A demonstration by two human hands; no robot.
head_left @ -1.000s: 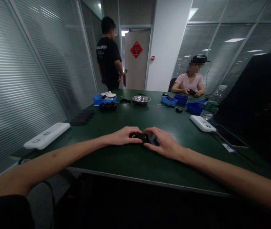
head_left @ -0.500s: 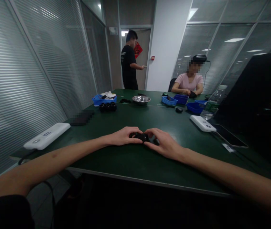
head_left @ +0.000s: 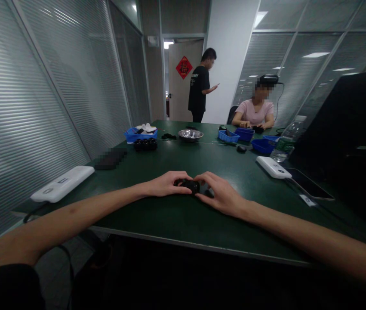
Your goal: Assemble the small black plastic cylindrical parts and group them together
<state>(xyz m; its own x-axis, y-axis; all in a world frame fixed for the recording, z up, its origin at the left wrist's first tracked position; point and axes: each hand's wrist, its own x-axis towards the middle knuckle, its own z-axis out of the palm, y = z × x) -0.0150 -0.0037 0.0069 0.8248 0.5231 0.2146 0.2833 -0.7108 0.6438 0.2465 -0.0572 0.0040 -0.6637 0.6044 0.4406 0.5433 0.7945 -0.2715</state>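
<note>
My left hand is closed round a small black cylindrical piece, thumb on the near side and fingers over the far side. Its left part is hidden by those fingers, and its exact kind is too dark to make out. At the right end of the piece, my right hand curls with thumb and fingertips against its edge. Both hands rest low over the green table, near its front edge. A small dark patch shows beneath my right palm, too dim to identify.
At the back left are a blue basket and black round parts; a metal bowl is mid-table. Right hold blue bins, a bottle, a power bank and phone. One person sits opposite; another stands behind.
My hands stay in place round the black piece, which has turned or shifted slightly. The standing person has moved right, away from the door. The seated person's hands have moved apart.
</note>
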